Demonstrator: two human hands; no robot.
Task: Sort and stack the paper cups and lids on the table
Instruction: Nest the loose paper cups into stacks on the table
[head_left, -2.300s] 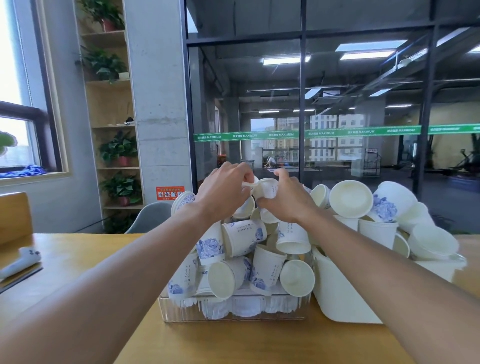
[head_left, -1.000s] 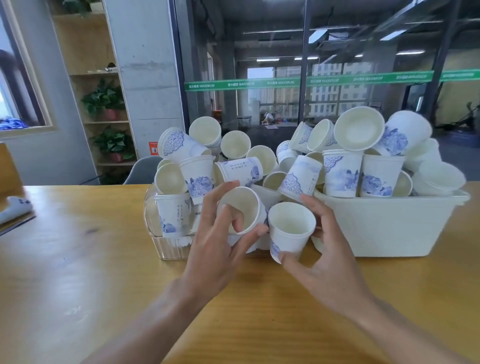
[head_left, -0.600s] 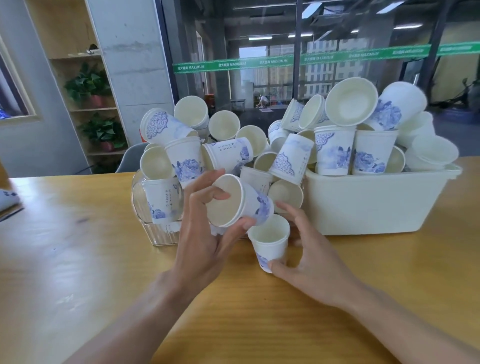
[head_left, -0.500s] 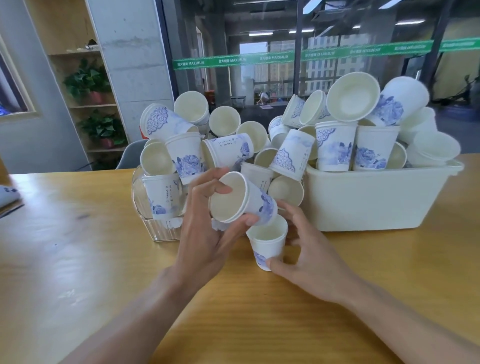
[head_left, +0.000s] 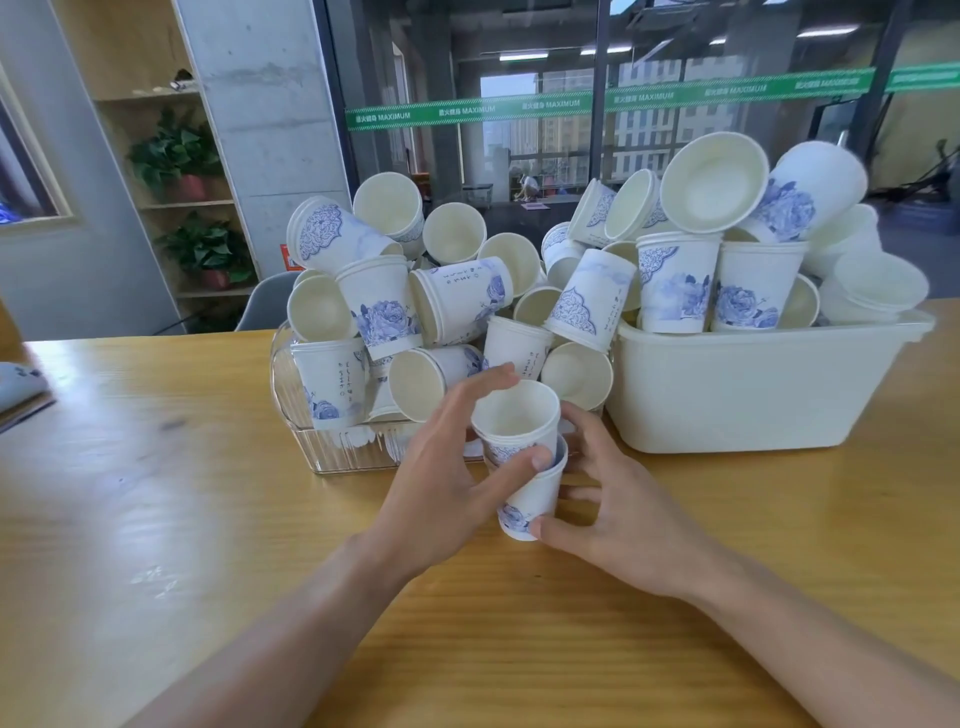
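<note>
1. Half a second ago my left hand held its cup tilted, mouth toward me, above the other cup; now that upper cup stands upright, nested partway into the lower cup.
2. The lower cup stands where it stood, on the tabletop just in front of the clear bin.
3. Left grip: thumb and fingers are wrapped round the upper cup, the thumb tip lying where the two cups meet.
4. Right grip: my right hand grasps the lower cup, thumb at its base, fingers curled round its far side, as before.
5. The camera view has dropped a little, so both piles sit higher in the picture.
6. Count: two cups in my hands, forming one stack.
7. Count: two containers, the clear bin on the left and a cream tub on the right, touching or nearly so.
8. Loose cups are heaped in both, blue-patterned and plain; I cannot count them exactly, since many hide behind others.
9. I cannot tell lids apart from cups in the heaps.
</note>
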